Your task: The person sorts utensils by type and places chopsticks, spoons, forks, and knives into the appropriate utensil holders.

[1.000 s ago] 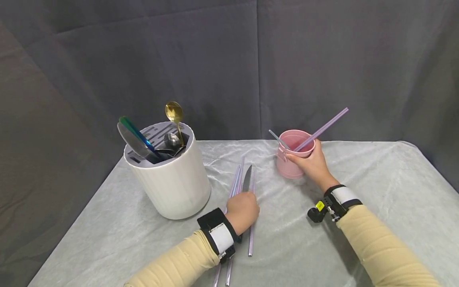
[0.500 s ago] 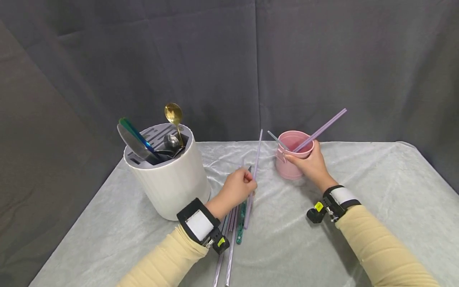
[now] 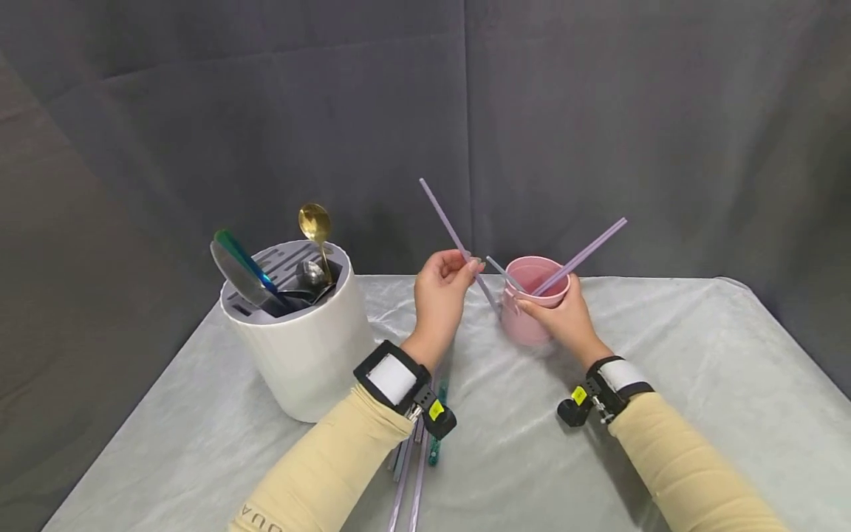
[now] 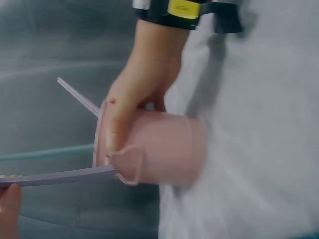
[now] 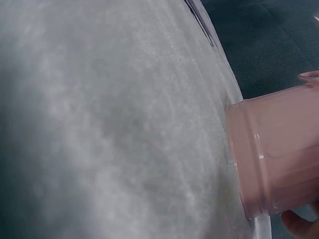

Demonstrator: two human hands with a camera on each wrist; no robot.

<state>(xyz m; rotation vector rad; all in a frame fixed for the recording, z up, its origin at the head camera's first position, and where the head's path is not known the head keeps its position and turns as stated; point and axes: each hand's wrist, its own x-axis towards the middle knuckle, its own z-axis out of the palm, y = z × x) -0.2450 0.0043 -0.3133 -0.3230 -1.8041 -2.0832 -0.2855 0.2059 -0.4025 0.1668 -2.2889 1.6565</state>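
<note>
In the head view my left hand (image 3: 442,295) pinches a lilac chopstick (image 3: 441,213) between thumb and fingers. The stick tilts, its lower end close to the left side of a small pink bucket (image 3: 521,325). From the left wrist, the tip of that stick overlaps the rim by the handle loop; whether it touches is unclear. My right hand (image 3: 565,321) grips the bucket, thumb at the rim. Inside lean a pair of lilac chopsticks (image 3: 592,249) to the right and a pale blue-grey stick (image 3: 504,273) to the left. The bucket's wall (image 5: 284,149) also shows from the right wrist.
A white round cutlery holder (image 3: 306,369) stands at the left with a gold spoon (image 3: 315,222) and other cutlery in its slots. Beneath my left wrist lie several lilac chopsticks (image 3: 417,488) and a knife's teal handle (image 3: 434,452) on the grey cloth.
My left hand has picked up the lilac chopstick from beside the knife, raised it and brought it towards the bucket, tilting it. My right hand keeps its grip on the bucket.
</note>
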